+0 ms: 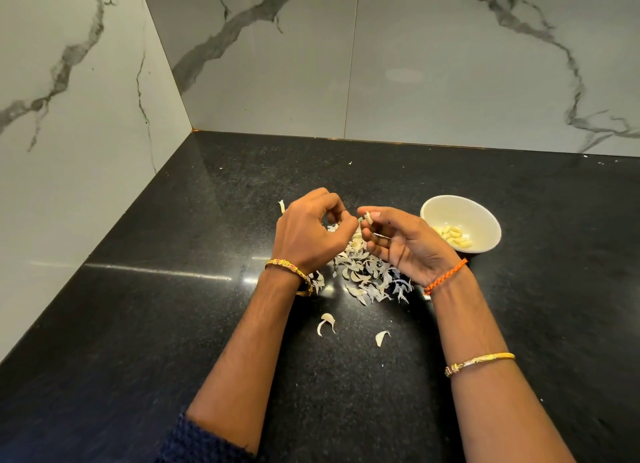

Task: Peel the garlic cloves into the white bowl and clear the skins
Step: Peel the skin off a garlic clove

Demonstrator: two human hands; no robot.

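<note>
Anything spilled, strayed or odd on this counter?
Nothing damaged. Garlic skins lie heaped on the black counter under the hands, and two loose pieces have strayed nearer the person. The white bowl stands upright with peeled cloves inside.

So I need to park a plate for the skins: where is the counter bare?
Bare: the black countertop left of the left hand, toward the side wall, and the strip behind the white bowl. Crowded: the garlic skins between the wrists.
</note>
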